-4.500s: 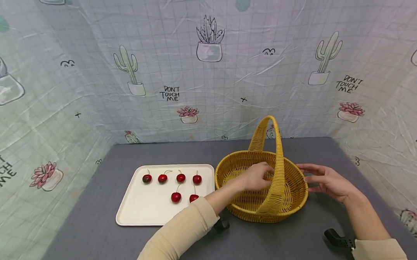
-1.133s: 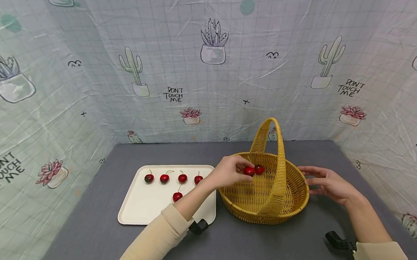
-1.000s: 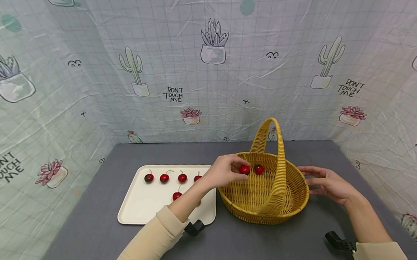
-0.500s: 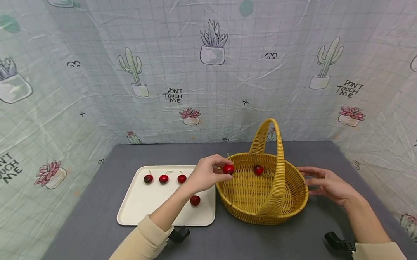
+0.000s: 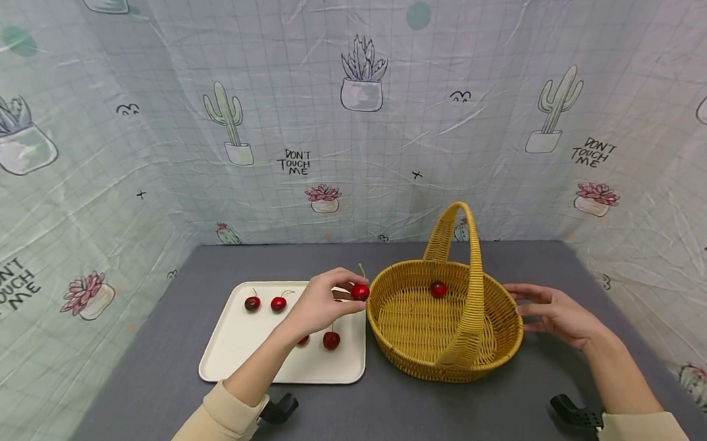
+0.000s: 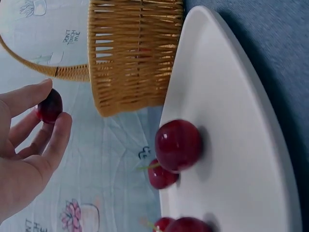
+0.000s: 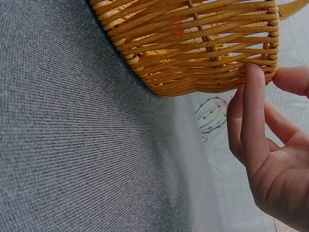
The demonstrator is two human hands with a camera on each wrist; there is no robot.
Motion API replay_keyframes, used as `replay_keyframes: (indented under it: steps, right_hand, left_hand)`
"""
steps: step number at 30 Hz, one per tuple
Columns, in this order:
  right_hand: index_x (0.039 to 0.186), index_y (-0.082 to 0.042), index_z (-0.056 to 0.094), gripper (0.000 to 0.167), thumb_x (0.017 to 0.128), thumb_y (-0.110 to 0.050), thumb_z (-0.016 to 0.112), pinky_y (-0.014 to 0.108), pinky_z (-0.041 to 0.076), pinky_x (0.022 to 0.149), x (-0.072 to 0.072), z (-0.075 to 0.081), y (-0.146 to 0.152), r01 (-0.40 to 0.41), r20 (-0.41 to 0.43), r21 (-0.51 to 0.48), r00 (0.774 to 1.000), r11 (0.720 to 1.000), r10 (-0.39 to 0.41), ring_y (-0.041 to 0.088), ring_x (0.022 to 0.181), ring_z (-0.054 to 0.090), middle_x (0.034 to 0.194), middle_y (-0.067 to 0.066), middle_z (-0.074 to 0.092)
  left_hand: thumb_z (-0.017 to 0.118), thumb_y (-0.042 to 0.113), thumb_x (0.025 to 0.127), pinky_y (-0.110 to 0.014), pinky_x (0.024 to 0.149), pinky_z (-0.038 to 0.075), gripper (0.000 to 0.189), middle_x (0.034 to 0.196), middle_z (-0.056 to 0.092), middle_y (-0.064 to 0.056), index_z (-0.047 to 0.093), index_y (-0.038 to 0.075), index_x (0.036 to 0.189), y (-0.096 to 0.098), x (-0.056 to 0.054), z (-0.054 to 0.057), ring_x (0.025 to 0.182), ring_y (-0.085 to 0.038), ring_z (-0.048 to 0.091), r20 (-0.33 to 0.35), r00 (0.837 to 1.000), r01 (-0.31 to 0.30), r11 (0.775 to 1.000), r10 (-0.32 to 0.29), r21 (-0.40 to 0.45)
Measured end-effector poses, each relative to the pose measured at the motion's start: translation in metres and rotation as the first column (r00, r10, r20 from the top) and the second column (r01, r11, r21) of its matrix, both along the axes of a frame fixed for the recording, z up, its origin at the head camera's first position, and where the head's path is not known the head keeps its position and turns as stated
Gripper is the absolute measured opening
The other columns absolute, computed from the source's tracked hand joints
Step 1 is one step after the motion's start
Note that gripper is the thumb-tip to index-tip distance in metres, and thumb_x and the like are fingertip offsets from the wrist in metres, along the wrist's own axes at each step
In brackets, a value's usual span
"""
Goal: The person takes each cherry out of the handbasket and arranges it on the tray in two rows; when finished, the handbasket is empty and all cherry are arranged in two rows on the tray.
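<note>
My left hand (image 5: 321, 304) pinches a red cherry (image 5: 360, 292) with an upright stem between thumb and fingertips. It hovers over the right part of the white tray (image 5: 229, 357), just left of the yellow wicker basket (image 5: 395, 357). Several cherries lie on the tray, among them a dark red one (image 5: 332, 340) and a blackish-red one (image 5: 252, 304); my hand and forearm cover part of it. One cherry (image 5: 439, 289) sits inside the basket near the back. With loosely spread fingers, my right hand (image 5: 561, 313) touches the basket's right side at the rim.
The basket's tall arched handle (image 5: 474, 274) rises above its opening. Grey cloth (image 5: 397, 416) covers the table. A patterned curtain (image 5: 414, 126) hangs behind and at both sides. Black wrist mounts (image 5: 279, 409) stick out from both sleeves.
My left hand was down inside the basket, then moved left out over its rim with the cherry pinched. A cherry now shows inside the basket. The right hand has stayed in place.
</note>
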State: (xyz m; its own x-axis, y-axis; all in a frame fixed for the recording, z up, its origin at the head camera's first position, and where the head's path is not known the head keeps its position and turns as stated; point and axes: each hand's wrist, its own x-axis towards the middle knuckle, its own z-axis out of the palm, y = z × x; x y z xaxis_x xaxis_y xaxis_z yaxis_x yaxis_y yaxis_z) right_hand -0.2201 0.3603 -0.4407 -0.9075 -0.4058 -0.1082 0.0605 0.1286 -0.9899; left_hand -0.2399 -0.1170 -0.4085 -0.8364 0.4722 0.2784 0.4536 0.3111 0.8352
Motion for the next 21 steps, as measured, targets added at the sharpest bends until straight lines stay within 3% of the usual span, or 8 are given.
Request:
replay_keyframes:
  steps: [7,11,18,21]
  right_hand:
    - [0.152,-0.006,0.046,0.046,0.106,-0.005,0.054,0.041,0.057,0.088,-0.001,0.0,0.001,-0.004,0.002,0.001,1.0,1.0,0.004,0.012,0.113,0.065,0.132,-0.012,0.057]
    - [0.154,-0.001,0.042,0.049,0.106,-0.006,0.055,0.042,0.057,0.087,-0.001,0.0,0.0,0.007,-0.003,0.022,1.0,1.0,-0.007,0.012,0.113,0.065,0.132,-0.011,0.057]
    - [0.152,-0.003,0.045,0.048,0.106,-0.005,0.055,0.042,0.057,0.086,0.0,-0.001,0.0,0.004,-0.018,0.022,1.0,1.0,-0.003,0.013,0.113,0.065,0.131,-0.012,0.058]
    - [0.152,-0.004,0.047,0.047,0.106,-0.005,0.056,0.042,0.057,0.086,0.0,0.0,-0.001,0.009,-0.012,0.019,1.0,1.0,-0.009,0.013,0.112,0.066,0.131,-0.012,0.059]
  left_hand:
    - [0.083,0.005,0.087,-0.039,0.091,0.056,0.035,0.117,0.068,-0.002,0.074,0.009,0.121,-0.022,0.006,-0.004,0.105,-0.02,0.067,0.01,0.999,-0.032,0.999,0.032,0.009]
    - [0.082,0.001,0.086,-0.038,0.088,0.057,0.036,0.117,0.068,-0.008,0.072,0.005,0.121,-0.035,0.009,-0.008,0.104,-0.026,0.068,0.05,0.998,-0.042,0.999,0.04,0.032]
    - [0.083,0.001,0.084,-0.041,0.09,0.056,0.036,0.116,0.069,-0.007,0.074,0.007,0.119,-0.058,0.013,-0.016,0.102,-0.025,0.069,0.066,0.993,-0.098,0.995,0.099,-0.02]
    - [0.083,0.002,0.085,-0.036,0.089,0.056,0.036,0.114,0.07,-0.007,0.073,0.004,0.119,-0.067,0.015,-0.019,0.102,-0.024,0.068,0.071,0.992,-0.106,0.993,0.109,-0.044]
